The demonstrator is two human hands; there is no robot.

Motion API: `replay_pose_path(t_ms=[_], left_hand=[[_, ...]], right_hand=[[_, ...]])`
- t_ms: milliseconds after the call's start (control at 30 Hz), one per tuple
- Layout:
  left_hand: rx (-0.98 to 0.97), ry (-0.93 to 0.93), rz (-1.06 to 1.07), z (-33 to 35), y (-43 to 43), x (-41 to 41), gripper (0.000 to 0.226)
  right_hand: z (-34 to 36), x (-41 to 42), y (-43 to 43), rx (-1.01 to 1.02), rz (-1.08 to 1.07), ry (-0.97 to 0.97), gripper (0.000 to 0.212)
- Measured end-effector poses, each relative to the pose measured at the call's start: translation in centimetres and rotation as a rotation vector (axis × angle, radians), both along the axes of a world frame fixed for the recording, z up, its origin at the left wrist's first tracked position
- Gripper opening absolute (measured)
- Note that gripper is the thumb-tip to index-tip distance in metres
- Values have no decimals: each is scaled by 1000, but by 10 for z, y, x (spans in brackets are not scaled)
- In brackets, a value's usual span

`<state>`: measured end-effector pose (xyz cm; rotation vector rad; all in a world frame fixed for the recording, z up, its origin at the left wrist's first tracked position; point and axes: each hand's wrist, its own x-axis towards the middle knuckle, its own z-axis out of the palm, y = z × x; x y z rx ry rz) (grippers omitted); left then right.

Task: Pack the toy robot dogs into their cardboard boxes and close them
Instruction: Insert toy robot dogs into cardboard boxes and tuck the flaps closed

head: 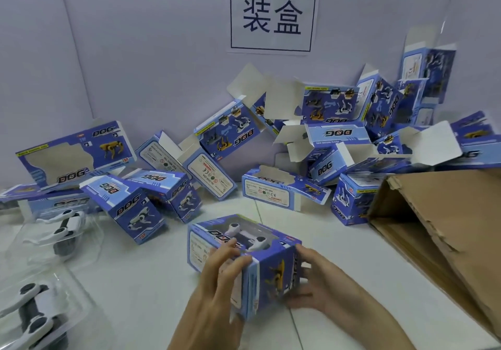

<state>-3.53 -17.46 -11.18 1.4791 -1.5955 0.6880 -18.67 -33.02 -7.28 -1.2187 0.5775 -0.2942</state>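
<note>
Toy robot dog (pixel 245 234), white and glossy, lies inside the blue cardboard box (pixel 273 276) held between my two grips, and shows through the box's top window. Bare white bench (pixel 151 282) gives open room left of my left grip (pixel 222 268) and just beyond the box. Right of my right grip (pixel 320 287) the room is tight, because a brown corrugated carton (pixel 433 214) with a torn, ragged edge slopes in close. Farther beyond both grips a heap of loose blue boxes (pixel 339 133), many with white flaps standing open, piles against the pale wall (pixel 135 51).

My left grip curls over the box's near top corner, fingers on the printed lid. My right grip clasps the right side, thumb at the top edge and fingers spread low on the face. The box sits tilted, with its pale end panel towards me.

Far left of my left grip lie clear plastic blister trays (pixel 62 230), each holding a white and grey dog.
</note>
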Motion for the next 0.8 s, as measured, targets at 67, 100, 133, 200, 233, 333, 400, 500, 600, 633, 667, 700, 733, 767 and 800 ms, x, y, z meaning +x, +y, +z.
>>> replay_pose_path(t_ms=[67, 100, 133, 200, 233, 333, 400, 500, 600, 633, 667, 700, 733, 767, 800], left_hand=[[-16, -43, -32, -3, -2, -2, 96], [-25, -76, -46, -3, -2, -3, 94], [-30, -115, -51, -3, -2, -5, 89], [-64, -182, -43, -1, -1, -6, 59], [-85, -183, -37, -1, 0, -7, 43], [-119, -57, 40, 1, 1, -6, 64], [-38, 57, 61, 2, 0, -7, 103], [140, 80, 61, 3, -1, -10, 107], [301, 85, 19, -1, -3, -11, 109], [329, 97, 0, -3, -4, -12, 110], [337, 103, -15, -3, -5, -12, 109], [333, 104, -19, -4, -5, -12, 107], [330, 112, -19, -5, -5, -11, 104], [328, 127, -22, -6, -5, -9, 101], [332, 144, -28, -7, -5, -8, 99]], right_hand=[[0, -8, -3, 60, 12, -28, 69], [2, -12, -4, 61, 8, -36, 68], [3, -15, -3, 36, -3, -35, 66], [1, -20, -1, -23, -39, -43, 64], [-1, -23, 1, -31, -63, -72, 63], [-6, -34, 2, -32, -204, -246, 54], [-4, -42, 0, -18, -350, -419, 47], [5, -49, -14, 11, -563, -697, 28], [21, -55, -38, -41, -716, -925, 28], [25, -57, -48, -35, -755, -965, 37], [29, -58, -58, -30, -790, -959, 47], [29, -59, -67, -41, -808, -897, 51], [26, -58, -74, -73, -802, -783, 51], [20, -56, -76, -127, -771, -632, 47], [11, -53, -75, -186, -729, -476, 45]])
